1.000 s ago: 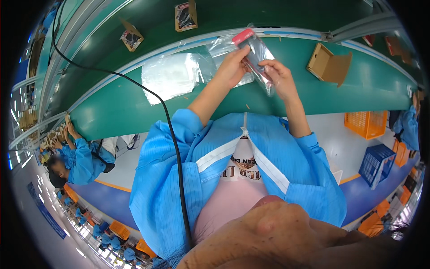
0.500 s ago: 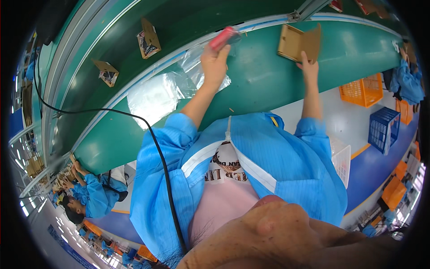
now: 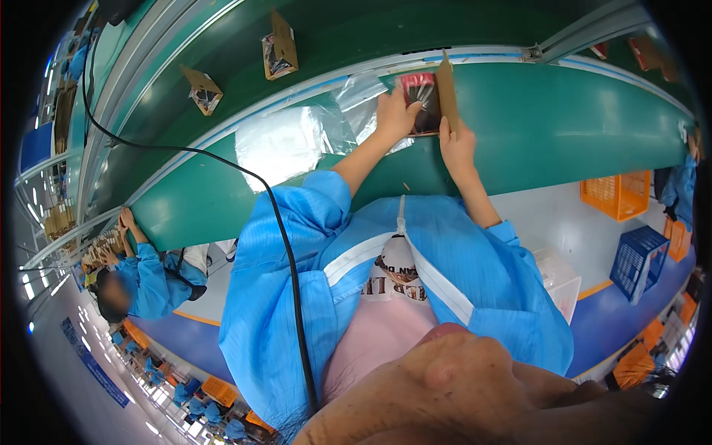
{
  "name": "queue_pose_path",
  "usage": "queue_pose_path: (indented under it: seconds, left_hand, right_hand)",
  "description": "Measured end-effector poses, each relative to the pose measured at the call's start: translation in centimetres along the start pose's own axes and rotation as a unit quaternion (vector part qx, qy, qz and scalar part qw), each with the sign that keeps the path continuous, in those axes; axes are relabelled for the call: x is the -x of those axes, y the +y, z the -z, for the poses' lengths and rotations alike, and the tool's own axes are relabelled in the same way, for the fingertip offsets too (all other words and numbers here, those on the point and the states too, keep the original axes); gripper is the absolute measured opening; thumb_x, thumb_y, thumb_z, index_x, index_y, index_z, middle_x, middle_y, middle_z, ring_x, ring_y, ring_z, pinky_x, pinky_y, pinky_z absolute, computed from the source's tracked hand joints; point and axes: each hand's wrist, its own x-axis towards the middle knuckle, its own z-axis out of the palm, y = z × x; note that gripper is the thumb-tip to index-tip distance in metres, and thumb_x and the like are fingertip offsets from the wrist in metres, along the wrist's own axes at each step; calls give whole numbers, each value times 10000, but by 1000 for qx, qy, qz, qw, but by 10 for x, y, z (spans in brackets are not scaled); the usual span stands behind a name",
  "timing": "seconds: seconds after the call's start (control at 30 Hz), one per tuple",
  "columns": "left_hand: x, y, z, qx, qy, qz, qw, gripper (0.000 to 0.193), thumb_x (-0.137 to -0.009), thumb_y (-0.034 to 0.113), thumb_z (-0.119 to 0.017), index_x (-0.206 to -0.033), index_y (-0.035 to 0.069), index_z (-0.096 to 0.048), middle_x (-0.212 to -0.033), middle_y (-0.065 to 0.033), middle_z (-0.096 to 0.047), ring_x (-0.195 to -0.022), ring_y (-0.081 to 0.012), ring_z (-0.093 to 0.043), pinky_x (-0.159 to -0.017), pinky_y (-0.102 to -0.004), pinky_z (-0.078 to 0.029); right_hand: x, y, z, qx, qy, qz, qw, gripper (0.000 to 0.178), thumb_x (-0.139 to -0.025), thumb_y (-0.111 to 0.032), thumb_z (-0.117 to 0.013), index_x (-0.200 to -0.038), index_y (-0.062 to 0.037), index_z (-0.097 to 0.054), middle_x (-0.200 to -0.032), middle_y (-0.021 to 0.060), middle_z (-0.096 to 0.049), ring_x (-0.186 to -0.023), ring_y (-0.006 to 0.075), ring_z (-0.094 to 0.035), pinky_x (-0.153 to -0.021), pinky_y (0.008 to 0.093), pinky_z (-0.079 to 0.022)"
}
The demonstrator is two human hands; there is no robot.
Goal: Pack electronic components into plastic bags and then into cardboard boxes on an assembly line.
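On the green bench, my left hand (image 3: pixel 394 115) closes at the left side of a red and dark packet (image 3: pixel 424 111) in shiny clear plastic, its thumb lying over it. The packet sits at the small brown cardboard box, whose raised lid (image 3: pixel 446 93) stands on the right. My right hand (image 3: pixel 457 147) pinches the lower end of that lid. Most of the box body is covered by the packet and my left hand. Just left of it lie clear plastic bags (image 3: pixel 278 144).
Two open cardboard boxes with contents, one left (image 3: pixel 205 96) and one right (image 3: pixel 279 55), stand on the dark green strip beyond the rail. A black cable (image 3: pixel 215 158) crosses at left. Orange (image 3: pixel 617 194) and blue (image 3: pixel 639 259) crates stand at right. A co-worker (image 3: pixel 152 278) is at far left.
My left hand has brought the red packet rightward onto the box. My right hand has moved the box left, toward the plastic bags. The whole view has shifted a little.
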Motion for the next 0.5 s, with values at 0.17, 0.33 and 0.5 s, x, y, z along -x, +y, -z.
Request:
queue_pose_path:
  seconds: [0.17,0.33,0.5]
  left_hand:
    - [5,23,-4,-222,61,-101,968,627,-643,286,-782,-1141,9,-519,-1160,-162,-534,-972,-301,-500,-773,-386,-437]
    - [0,-13,-7,-251,19,-282,926,564,-718,269,-717,-1197,41,-523,-1225,-157,-490,-1110,-305,-472,-858,-389,-427]
    - [-6,-9,4,-139,-34,-247,958,489,-787,209,-646,-1219,13,-527,-1200,-173,-515,-1088,-332,-494,-917,-421,-414]
  right_hand:
    - [1,2,-7,20,-26,-3,999,212,-891,-147,-520,-1049,-26,-592,-840,244,-615,-768,429,-597,-663,486,-486]
    - [-5,-7,-5,-1,-37,23,999,231,-884,-151,-526,-1060,-19,-595,-888,252,-616,-792,425,-601,-686,479,-487]
    - [-14,8,-11,-28,-57,5,998,232,-888,-155,-521,-1052,-9,-597,-870,267,-614,-772,429,-603,-678,477,-493]
